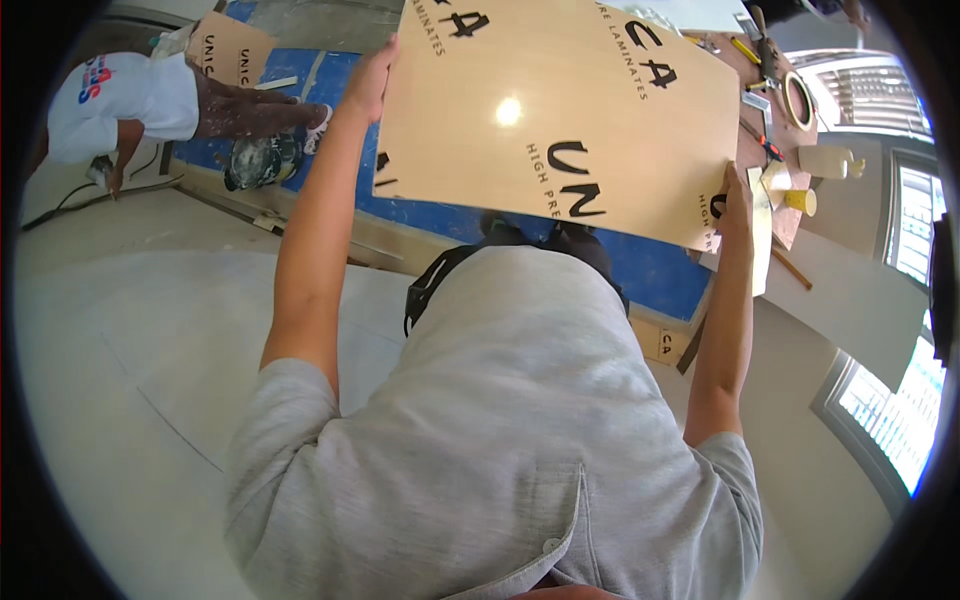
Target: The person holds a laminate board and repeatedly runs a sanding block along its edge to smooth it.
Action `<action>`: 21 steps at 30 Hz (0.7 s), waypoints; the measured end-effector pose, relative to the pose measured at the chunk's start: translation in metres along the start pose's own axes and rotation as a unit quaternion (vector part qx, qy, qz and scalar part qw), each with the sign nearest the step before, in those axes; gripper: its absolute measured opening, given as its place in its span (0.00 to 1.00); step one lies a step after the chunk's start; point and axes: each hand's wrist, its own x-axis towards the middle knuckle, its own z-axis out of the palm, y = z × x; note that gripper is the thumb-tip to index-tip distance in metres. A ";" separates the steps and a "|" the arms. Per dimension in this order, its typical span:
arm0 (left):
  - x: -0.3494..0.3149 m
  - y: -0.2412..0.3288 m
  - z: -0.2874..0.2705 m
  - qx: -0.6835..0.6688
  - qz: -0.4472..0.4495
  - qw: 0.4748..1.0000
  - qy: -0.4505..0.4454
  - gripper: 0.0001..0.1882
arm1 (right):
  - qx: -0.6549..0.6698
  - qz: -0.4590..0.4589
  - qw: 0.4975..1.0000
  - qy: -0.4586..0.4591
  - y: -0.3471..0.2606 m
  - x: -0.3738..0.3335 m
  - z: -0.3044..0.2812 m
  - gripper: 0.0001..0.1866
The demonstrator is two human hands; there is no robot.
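Note:
Between my two hands a large tan laminate sheet (480, 110) with a glossy face and black print is held up in front of me, over the blue floor covering. My left hand (372, 80) grips its left edge near the far end, the thumb along the edge. At the near right corner, my right hand (737, 205) is closed on the sheet's right edge. The fingers under the sheet are hidden. Close to my right hand lie a pale strip (761, 235) and a yellow cup (801, 202) on its side.
On the right, a worktable (785, 228) holds a tape roll (797, 100), a red-and-black cutter (768, 147), a hammer (766, 58) and a cream bottle (830, 161). A person (150, 95) is at the far left, near a paint-splashed bucket (262, 163). Blue covering (648, 272) lies on the floor.

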 end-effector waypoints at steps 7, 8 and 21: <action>0.039 -0.003 0.012 0.046 0.030 0.998 0.014 0.26 | 0.005 -0.001 1.000 0.009 -0.019 -0.003 -0.017 0.24; 0.046 -0.004 0.013 0.037 0.030 0.999 0.005 0.26 | 0.025 0.003 1.000 -0.002 -0.012 0.006 -0.030 0.24; 0.024 0.005 0.041 0.038 -0.006 0.999 0.006 0.31 | -0.017 0.032 0.997 0.070 -0.009 -0.011 -0.031 0.17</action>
